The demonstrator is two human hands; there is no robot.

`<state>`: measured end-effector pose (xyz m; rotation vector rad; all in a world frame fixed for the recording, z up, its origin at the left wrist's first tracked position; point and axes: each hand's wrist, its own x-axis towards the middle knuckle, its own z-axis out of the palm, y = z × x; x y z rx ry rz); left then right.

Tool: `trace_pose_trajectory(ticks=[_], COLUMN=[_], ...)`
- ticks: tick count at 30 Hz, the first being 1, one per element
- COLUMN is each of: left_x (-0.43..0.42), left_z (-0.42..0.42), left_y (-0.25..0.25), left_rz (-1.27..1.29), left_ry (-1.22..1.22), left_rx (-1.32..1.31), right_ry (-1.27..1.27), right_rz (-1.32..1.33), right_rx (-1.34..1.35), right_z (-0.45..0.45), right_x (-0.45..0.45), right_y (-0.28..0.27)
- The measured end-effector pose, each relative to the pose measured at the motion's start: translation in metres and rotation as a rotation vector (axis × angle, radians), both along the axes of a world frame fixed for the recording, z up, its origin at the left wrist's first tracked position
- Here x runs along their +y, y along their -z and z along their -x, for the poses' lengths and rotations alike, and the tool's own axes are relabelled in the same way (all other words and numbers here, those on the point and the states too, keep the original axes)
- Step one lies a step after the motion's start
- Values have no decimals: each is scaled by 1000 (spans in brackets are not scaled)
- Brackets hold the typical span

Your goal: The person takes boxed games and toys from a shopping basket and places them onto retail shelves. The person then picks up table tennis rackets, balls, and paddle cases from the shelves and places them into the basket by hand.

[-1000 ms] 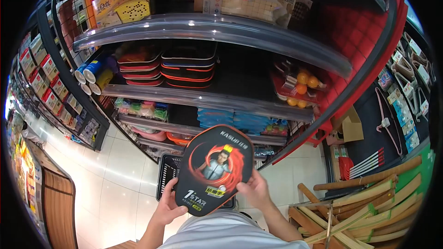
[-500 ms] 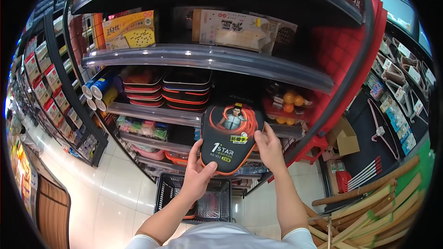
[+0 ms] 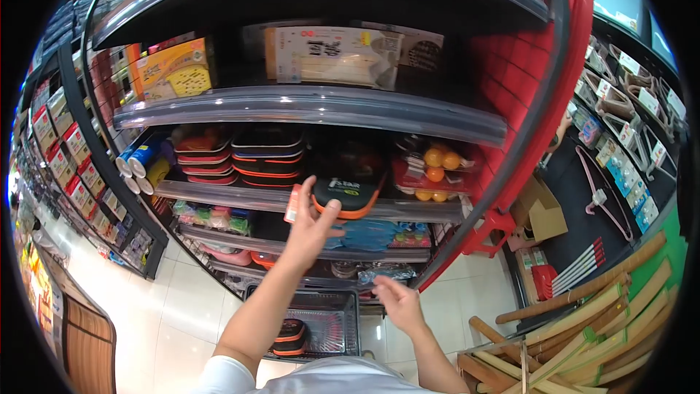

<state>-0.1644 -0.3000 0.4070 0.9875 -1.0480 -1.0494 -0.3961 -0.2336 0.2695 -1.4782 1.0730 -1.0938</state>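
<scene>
A black table tennis racket case (image 3: 348,193) with orange trim and "STAR" lettering sits partly inside the middle shelf, its near end at the shelf edge. My left hand (image 3: 312,232) grips that near end at its left corner, thumb toward the top. Lower and to the right, my right hand (image 3: 401,305) is apart from the case, holding nothing, its fingers loosely spread. Left of the case are stacked racket cases (image 3: 268,157) with red and orange edges. To its right hang packs of orange balls (image 3: 435,164).
Below me a black shopping basket (image 3: 354,321) stands on the floor with a similar orange-trimmed case (image 3: 290,337) inside. Boxed board games (image 3: 332,55) line the shelf above. A red panel (image 3: 521,66) closes the right side; wooden sticks (image 3: 583,350) stand at lower right.
The racket case has moved away from me onto the shelf, with my left hand still on it. My right hand has let go and dropped lower. The view has shifted slightly.
</scene>
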Motion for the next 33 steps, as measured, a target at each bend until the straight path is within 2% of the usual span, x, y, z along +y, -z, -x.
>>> trace_pose_trajectory(ticks=[2,4,6,8,10,17,19,28,33], left_x=[-7,-8,-3,-8,-24,-62,-70,-79,-81], left_z=[-15,-17,-9,-5,-8,-13,-14,-6,-5], left_y=[9,17,7,-9,-2,0,1,-1,4], left_rz=[-57,92,424,645,674,636,564,515,530], left_ry=[-63,-285,-510,-517,-412,-491,-430,-431,-481], left_rx=[-289,-617,-838,-1082,-1186,-1306,-1313,-1291,-1272], right_ry=[16,41,63,39,7,-51,-70,-139,-146], right_rz=[-16,-112,-184,-231,-240,-234,-226,-378,-265], right_rx=[10,35,70,147,194,216,204,303,318], right_z=[9,20,28,38,41,34,33,31,34], right_x=[14,28,43,52,56,48,50,60,60], right_y=[30,45,61,85,97,99,104,105,127])
